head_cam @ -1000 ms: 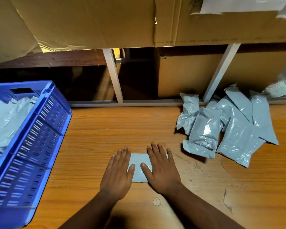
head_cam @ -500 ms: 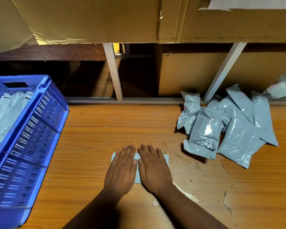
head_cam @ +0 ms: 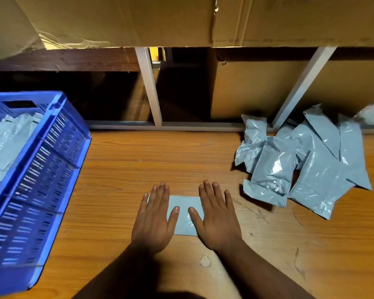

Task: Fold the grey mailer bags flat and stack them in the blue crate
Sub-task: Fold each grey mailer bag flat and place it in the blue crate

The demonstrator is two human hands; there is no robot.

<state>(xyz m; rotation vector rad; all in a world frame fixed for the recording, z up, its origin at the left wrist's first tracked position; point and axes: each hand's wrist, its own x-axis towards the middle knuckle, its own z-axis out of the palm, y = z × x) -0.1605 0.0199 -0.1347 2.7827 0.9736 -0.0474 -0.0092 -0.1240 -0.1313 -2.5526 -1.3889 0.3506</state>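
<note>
Two flat hands (head_cam: 153, 221) on mailer (head_cam: 185, 214)

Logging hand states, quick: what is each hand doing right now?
Left hand: open, flat, pressing the folded mailer.
Right hand: open, flat, pressing the same mailer.

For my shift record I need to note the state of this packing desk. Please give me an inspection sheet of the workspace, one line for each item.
Surface: wooden table, scratched and chipped at the near right.
Job's things: folded mailer bag flat under both palms; pile of unfolded mailer bags at the right; blue crate at the left, grey bags already inside.
Clutter: small pale scrap near the wrists.
Hands: left hand and right hand open, pressing flat on the bag's two ends.
Cables: nothing seen.
Surroundings: cardboard boxes behind and above; white metal frame.
</note>
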